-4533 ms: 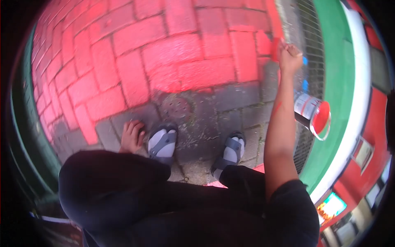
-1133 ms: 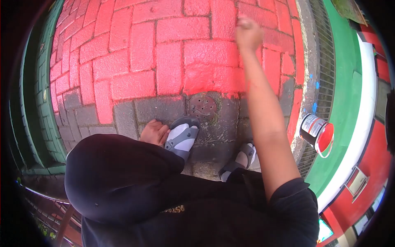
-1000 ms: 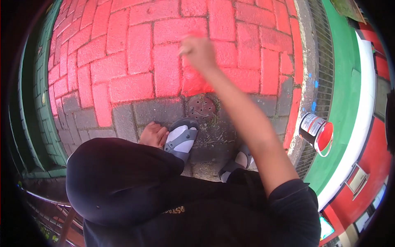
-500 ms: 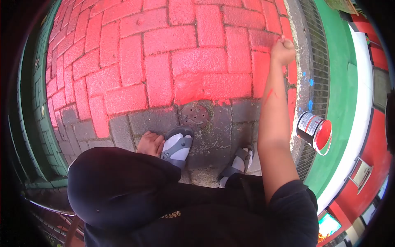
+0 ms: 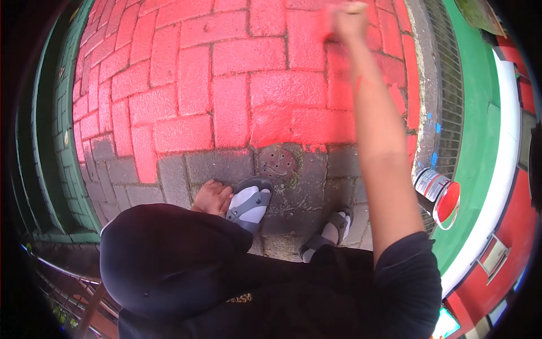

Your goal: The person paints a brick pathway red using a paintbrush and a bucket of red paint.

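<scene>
My right hand (image 5: 351, 21) is stretched far forward over the painted bricks, its fingers closed around a paintbrush (image 5: 328, 24) that is red with paint and smeared by motion. The brush is at the surface of the wet red paving (image 5: 288, 87). A red streak marks my right forearm. Low at the left, my left hand (image 5: 213, 196) rests beside my sandalled foot (image 5: 248, 204), fingers curled together and holding nothing that I can see. An open paint can (image 5: 432, 189) with red paint inside stands to the right, its wire handle hanging down.
Unpainted grey bricks (image 5: 220, 164) lie nearest my feet, around a round drain cover (image 5: 277, 162) with small holes. A kerb and a metal drain grate (image 5: 449, 101) run along the right, beside a green strip (image 5: 480, 135). At the left is a green-painted ledge (image 5: 48, 169).
My right hand has swept left and further forward over the red bricks, and the brush now shows at its left. My left hand stays beside my foot. The view has shifted slightly.
</scene>
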